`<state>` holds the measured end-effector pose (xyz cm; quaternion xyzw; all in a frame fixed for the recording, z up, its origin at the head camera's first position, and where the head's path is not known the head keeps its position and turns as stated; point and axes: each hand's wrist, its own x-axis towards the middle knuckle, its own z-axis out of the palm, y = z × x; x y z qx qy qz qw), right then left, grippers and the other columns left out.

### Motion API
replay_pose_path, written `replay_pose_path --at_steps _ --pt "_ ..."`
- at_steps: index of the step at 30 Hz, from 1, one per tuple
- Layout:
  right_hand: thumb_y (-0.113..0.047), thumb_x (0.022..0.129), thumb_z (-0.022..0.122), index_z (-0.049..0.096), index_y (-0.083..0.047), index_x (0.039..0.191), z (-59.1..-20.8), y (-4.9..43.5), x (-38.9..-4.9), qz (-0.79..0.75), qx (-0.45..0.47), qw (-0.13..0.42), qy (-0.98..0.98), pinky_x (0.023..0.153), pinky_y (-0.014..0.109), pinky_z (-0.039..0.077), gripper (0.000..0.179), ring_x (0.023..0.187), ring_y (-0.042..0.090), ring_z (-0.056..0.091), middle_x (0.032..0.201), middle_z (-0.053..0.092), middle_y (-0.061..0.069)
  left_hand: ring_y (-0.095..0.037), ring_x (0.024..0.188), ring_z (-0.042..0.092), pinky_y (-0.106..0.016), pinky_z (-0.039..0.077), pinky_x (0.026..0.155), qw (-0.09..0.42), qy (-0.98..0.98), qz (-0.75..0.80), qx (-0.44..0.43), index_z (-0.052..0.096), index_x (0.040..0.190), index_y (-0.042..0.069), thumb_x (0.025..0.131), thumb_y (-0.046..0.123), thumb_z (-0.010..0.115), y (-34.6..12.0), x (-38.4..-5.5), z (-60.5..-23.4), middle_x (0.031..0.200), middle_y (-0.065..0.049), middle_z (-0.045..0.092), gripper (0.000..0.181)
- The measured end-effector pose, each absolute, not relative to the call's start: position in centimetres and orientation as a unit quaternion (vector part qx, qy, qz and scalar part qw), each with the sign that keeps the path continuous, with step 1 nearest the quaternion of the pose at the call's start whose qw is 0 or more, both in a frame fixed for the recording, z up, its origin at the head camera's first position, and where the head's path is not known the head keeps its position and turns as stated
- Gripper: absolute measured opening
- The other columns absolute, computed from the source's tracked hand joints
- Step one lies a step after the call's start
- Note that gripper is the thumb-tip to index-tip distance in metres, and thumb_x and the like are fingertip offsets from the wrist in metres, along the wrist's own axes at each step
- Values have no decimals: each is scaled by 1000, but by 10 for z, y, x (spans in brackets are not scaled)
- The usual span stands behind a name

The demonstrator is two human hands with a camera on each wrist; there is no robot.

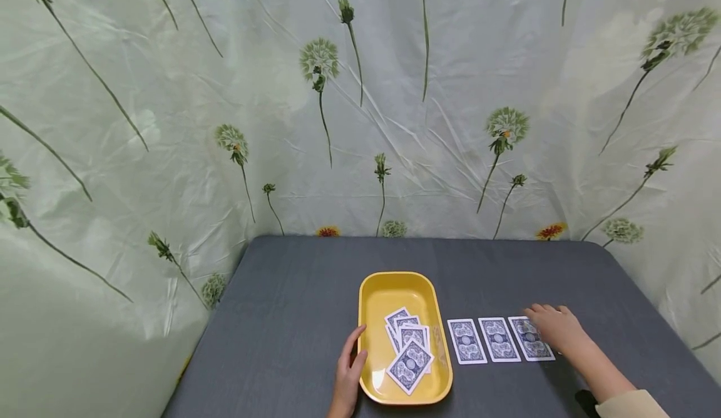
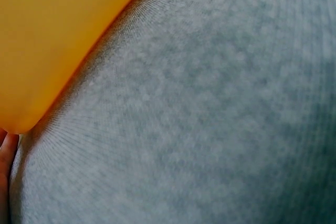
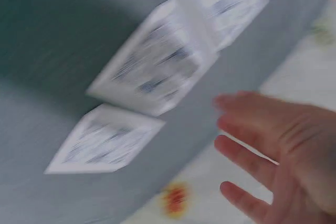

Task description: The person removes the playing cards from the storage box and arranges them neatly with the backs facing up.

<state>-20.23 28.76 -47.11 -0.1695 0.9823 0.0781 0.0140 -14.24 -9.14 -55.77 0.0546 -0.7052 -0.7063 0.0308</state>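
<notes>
My left hand (image 1: pixel 347 371) rests against the left side of a yellow tray (image 1: pixel 368 293), with thumb and forefinger at its rim. Several playing cards (image 1: pixel 410 366), backs up, lie loosely overlapped inside the tray. To the tray's right, a row of face-down cards (image 1: pixel 466 341) lies on the table. Over the right end of that row hovers my right hand (image 1: pixel 554 327), partly covering the last cards. In the right wrist view its fingers (image 3: pixel 244 156) are spread and hold nothing, apart from the blurred cards (image 3: pixel 157 59). The left wrist view has the tray (image 2: pixel 58 30) and a bit of finger (image 2: pixel 6 161).
A dark grey cloth covers the table (image 1: pixel 293 305). Behind and beside it hangs a pale curtain (image 1: pixel 422 174) printed with dandelions. A dark object (image 1: pixel 587 400), partly hidden, is by the right wrist.
</notes>
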Motion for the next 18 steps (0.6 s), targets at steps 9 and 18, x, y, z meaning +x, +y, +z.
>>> replay_pose_path --at_steps 9,18 --pt "-19 73 72 61 -13 109 -441 181 -192 -5 -233 -163 959 77 43 47 38 92 23 61 101 63 4 3 122 36 -8 26 97 40 -714 -697 58 49 129 20 89 19 52 -91 -142 -558 139 -5 43 39" --pt "-34 68 76 47 -14 130 -469 111 -184 -127 -279 -180 935 85 43 47 71 105 28 57 126 53 11 4 121 37 -9 26 98 44 -719 -692 50 50 128 20 89 17 51 -92 -142 -559 139 -5 43 39"
